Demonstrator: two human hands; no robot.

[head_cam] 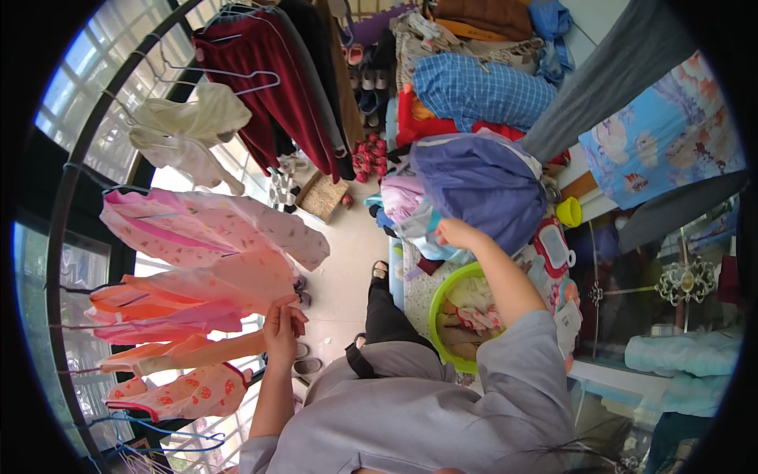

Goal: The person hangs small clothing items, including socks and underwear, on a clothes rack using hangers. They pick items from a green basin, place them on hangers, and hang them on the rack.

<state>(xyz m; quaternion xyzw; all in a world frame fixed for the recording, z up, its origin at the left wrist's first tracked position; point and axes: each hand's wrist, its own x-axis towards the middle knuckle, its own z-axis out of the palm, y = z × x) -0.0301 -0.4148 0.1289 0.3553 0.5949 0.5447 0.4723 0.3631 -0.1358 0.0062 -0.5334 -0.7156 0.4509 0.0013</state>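
My left hand [283, 326] is raised beside the sleeve of a peach-coloured garment [249, 275] on the rail at the left; its fingers are partly curled, and whether they pinch any cloth is unclear. My right hand [455, 233] reaches into a clothes pile, its fingers closed at the edge of a pale grey and teal cloth [431, 224]. A purple-blue garment [479, 183] lies just beyond it, and a lilac garment [401, 195] is to its left. Nearer my body stands a lime-green basin [437, 323] holding cream and red-patterned clothes.
A dark curved rail [59, 231] carries hanging clothes, among them maroon trousers [278, 89] and a strawberry-print garment [195, 391]. Blue hangers [177, 441] hang at its near end. A cardboard box [323, 198] and shoes [308, 365] stand on the floor. Grey trousers [598, 83] hang at the right.
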